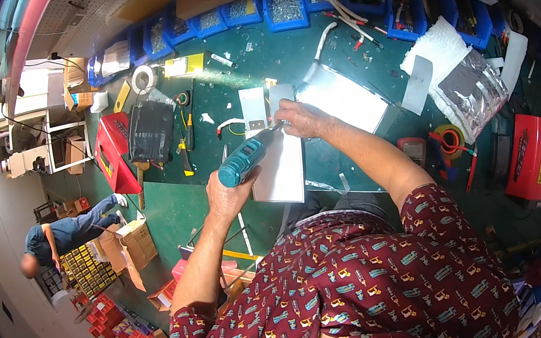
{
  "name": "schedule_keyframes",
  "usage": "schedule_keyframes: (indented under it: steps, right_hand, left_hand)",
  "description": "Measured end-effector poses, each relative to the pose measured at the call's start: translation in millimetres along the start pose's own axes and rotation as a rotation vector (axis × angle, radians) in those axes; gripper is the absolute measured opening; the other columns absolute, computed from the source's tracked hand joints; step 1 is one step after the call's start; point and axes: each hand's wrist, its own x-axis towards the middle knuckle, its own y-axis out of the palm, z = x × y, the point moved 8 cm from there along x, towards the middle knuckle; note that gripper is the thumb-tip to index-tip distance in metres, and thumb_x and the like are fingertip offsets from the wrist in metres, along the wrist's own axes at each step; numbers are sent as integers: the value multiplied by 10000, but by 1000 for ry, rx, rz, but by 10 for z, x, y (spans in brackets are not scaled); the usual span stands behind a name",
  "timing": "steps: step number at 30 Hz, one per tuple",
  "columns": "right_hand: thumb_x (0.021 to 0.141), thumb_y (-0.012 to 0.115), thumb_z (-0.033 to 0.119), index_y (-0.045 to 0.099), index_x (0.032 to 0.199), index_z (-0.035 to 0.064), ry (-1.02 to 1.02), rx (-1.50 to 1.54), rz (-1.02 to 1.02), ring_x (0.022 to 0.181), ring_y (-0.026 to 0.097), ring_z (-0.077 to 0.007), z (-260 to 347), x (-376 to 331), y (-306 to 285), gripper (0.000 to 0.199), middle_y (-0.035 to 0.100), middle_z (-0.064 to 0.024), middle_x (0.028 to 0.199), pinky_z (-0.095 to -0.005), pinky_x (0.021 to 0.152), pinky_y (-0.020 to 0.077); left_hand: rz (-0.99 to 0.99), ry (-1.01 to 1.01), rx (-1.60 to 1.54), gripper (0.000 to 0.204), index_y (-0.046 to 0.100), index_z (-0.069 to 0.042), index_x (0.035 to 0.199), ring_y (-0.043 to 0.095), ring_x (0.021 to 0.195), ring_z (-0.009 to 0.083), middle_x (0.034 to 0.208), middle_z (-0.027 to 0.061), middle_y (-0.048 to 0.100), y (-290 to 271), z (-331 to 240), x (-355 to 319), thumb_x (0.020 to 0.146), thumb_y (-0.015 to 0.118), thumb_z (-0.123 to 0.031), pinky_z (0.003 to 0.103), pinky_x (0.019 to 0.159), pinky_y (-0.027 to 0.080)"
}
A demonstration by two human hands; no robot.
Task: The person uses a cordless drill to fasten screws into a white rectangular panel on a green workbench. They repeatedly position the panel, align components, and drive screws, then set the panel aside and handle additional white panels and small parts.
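My left hand (228, 193) is wrapped round the handle of a teal cordless screwdriver (241, 162), whose dark nose points up and right. That nose reaches the far part of a white flat panel (279, 174) lying at the bench edge before me. My right hand (300, 119) is closed by the tool's tip, fingers pinched together; whatever is between them is too small to make out. A pale grey plate (252, 107) stands just beyond the panel. To the right lies a brightly lit white panel (342, 99), partly under my right forearm.
Blue bins (284, 2) of small hardware line the back of the green bench. A red metal case (115, 153) and a black pack (151, 131) sit left; bubble wrap (458, 79) and another red case (533, 159) are right. A person (72, 236) stands far left near cardboard boxes (129, 248).
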Motion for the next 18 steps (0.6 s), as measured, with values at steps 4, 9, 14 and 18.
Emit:
schedule_keyframes:
  steps: [4,9,14,18]
  right_hand:
    - [811,675,107,662,1103,88,-3,11,-7,986,621,-330,-29,1,20,293,546,-121,1017,-430,861,530]
    - [803,696,98,671,1096,98,4,15,2,970,625,-333,-35,6,22,294,547,-120,1012,-421,844,532]
    - [759,725,60,669,1102,101,12,39,21,1018,620,-318,-60,7,34,350,551,-103,1040,-409,883,528]
    - [776,711,65,671,1100,107,33,19,38,1006,627,-320,-36,13,23,329,553,-105,1038,-412,877,535]
  left_hand:
    - [71,5,88,361,740,-102,1036,717,867,362,898,164,743,-65,-158,49,800,799,-368,435,757,565]
    - [127,53,235,402,721,-105,1073,711,862,361,889,165,739,-86,-275,137,811,790,-402,437,771,565]
    - [167,22,272,454,706,-91,1093,711,874,363,893,168,739,-86,-352,173,802,793,-429,442,772,567]
    - [149,35,297,454,700,-87,1092,711,878,361,899,167,738,-49,-339,166,808,786,-431,446,782,569]
